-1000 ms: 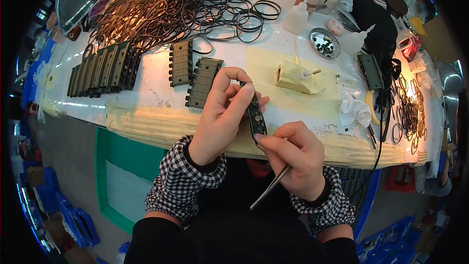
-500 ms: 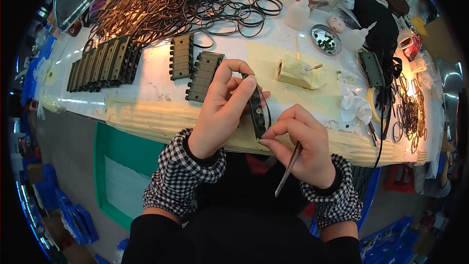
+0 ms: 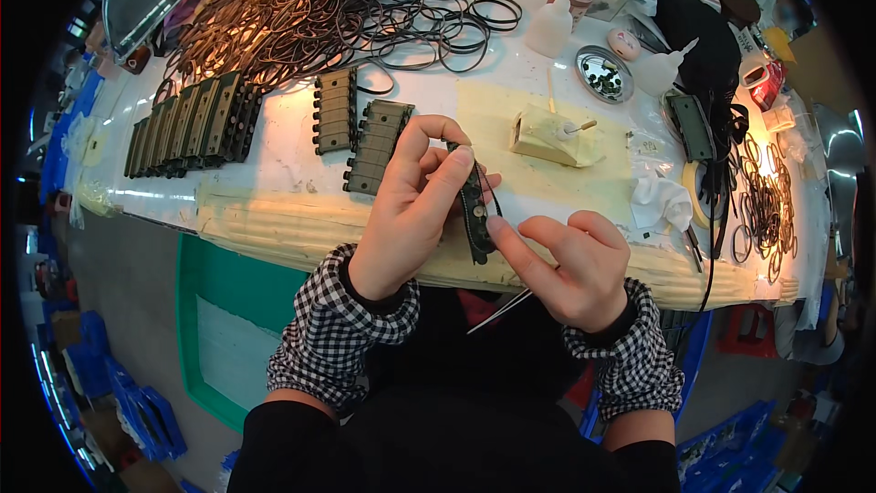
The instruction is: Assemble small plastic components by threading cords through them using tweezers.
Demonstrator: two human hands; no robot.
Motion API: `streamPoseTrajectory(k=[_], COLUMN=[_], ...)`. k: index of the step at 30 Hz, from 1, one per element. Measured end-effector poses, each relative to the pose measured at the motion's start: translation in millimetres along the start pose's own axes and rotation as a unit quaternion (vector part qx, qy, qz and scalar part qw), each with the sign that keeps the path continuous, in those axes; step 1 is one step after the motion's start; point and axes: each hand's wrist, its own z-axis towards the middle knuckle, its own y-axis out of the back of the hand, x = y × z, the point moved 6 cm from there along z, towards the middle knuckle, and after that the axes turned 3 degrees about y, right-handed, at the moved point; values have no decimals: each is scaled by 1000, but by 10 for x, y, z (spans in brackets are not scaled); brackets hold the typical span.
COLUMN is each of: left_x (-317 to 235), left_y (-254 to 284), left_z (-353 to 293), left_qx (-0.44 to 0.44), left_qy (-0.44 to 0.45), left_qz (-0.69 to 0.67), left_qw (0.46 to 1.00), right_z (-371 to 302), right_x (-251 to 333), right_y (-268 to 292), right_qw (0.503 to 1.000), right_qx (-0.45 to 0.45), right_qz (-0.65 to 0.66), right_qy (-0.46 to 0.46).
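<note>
Over the front edge of the table, my left hand [image 3: 398,217] pinches the top of a narrow dark green part [image 3: 475,219] with round studs along its face. The part is tilted, its lower end toward me. A thin black band [image 3: 494,201] loops beside it. My right hand [image 3: 577,267] has its index fingertip against the part's right side, near the band. Tucked in the same hand are metal tweezers [image 3: 500,311], their tips pointing down and left. Two olive ribbed blocks [image 3: 335,110] [image 3: 377,146] lie just left of my left hand.
A row of similar blocks [image 3: 193,123] stands at left, below a heap of black bands [image 3: 310,14]. A yellowish block fixture [image 3: 550,137], a round metal dish [image 3: 603,74] of small pieces and white squeeze bottles [image 3: 551,27] are at right. A green tray [image 3: 189,338] sits below the table edge.
My right hand has moved from pinching the part's lower end to pointing its index finger higher on the part's side. The tweezers have swung flatter, tips further left. My left hand keeps its grip.
</note>
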Motion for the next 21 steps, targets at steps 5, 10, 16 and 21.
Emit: streamPoseTrajectory(k=[5,10,16,21], left_x=[-12,-16,-15,-9], left_y=[2,-8,-9,0], left_z=[3,-8,-2,-7], left_qx=[0,-8,-9,-8], left_qy=[-5,3,8,0], left_qz=[-7,4,-4,-1], left_qw=[1000,1000,1000,1000], right_z=[-5,-17,-67,-66], right_x=[-142,-201,-164,-178], right_y=[18,-100,-126,-130], right_qw=[986,942,937,884], right_qx=[-24,-39,1,-7], right_qz=[154,285,279,376], right_qy=[-64,-174,-209,-279])
